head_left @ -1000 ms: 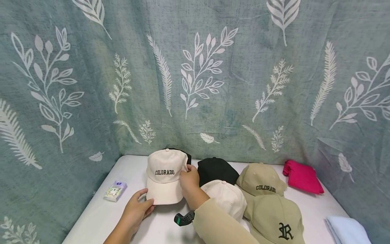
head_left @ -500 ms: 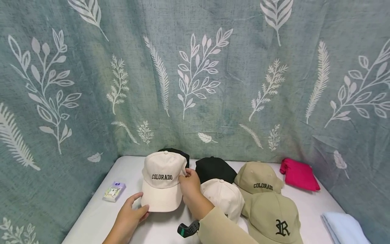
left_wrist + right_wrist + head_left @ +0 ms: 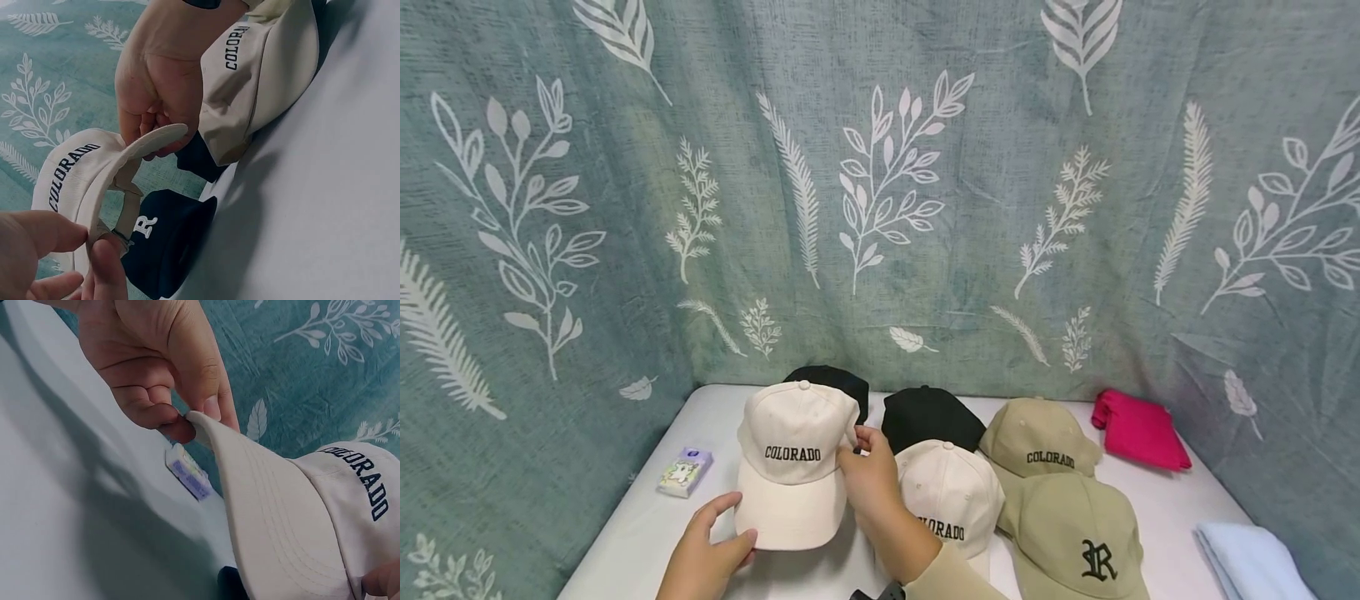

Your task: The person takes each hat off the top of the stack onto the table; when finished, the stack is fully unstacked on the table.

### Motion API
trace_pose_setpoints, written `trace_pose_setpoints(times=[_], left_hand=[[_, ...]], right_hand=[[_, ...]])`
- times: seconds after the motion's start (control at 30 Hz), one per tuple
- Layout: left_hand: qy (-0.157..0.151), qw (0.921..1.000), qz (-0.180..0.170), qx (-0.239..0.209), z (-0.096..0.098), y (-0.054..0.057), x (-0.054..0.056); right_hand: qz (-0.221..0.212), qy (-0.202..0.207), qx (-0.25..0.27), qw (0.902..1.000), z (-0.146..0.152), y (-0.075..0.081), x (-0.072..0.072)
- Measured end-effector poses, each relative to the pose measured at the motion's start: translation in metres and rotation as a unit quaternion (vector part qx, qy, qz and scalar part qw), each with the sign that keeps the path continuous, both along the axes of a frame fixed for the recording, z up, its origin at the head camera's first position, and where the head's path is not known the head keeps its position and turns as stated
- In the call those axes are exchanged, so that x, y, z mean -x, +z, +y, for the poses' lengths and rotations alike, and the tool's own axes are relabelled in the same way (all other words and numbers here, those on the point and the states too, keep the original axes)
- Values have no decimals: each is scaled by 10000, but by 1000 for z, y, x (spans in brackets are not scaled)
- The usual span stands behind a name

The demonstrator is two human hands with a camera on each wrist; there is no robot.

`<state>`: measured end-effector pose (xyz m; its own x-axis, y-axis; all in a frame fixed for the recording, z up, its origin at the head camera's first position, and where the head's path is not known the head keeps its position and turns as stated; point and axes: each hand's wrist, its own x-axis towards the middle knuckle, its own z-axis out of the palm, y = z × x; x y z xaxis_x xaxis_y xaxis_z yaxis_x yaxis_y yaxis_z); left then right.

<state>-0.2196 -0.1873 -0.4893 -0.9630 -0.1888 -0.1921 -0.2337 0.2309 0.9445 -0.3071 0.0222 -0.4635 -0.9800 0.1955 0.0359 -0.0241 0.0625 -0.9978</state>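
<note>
A cream baseball cap (image 3: 790, 421) lettered COLORADO is held up between both hands, its crown upright and brim toward me. My left hand (image 3: 703, 550) pinches the brim's left corner between thumb and fingers; the right wrist view also shows this left hand (image 3: 156, 369) at the brim. With its fingertips, my right hand (image 3: 880, 492) grips the fabric at the crown's right side. Behind the held cap sits a dark cap (image 3: 831, 379), partly hidden; the left wrist view shows a white R on this dark cap (image 3: 162, 237).
To the right are a black cap (image 3: 928, 417), another cream COLORADO cap (image 3: 947, 483), a tan COLORADO cap (image 3: 1037, 429) and an olive cap (image 3: 1075, 521) with an R. A tissue pack (image 3: 685, 472) lies left; folded red cloth (image 3: 1138, 429) and blue cloth (image 3: 1255, 562) lie right.
Both hands have brought the cream cap closer to me and slightly left. More of the dark cap behind it shows, and the lettering on the second cream cap has come into view.
</note>
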Motion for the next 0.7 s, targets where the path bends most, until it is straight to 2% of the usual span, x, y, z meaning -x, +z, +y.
trace_pose_setpoints(times=[0.23, 0.43, 0.57, 0.7], left_hand=[[148, 9996, -102, -237, 1, -4, -15], [-172, 9990, -109, -406, -5, -19, -24], [-441, 9988, -193, 133, -9, -32, -27], [-468, 9940, 189, 972, -9, -47, -36]], right_hand=[[73, 82, -76, 9999, 5, -1, -19], [159, 96, -211, 9996, 10, -4, -34], [151, 148, -219, 9995, 14, -7, -44], [35, 205, -196, 9996, 18, -14, -53]])
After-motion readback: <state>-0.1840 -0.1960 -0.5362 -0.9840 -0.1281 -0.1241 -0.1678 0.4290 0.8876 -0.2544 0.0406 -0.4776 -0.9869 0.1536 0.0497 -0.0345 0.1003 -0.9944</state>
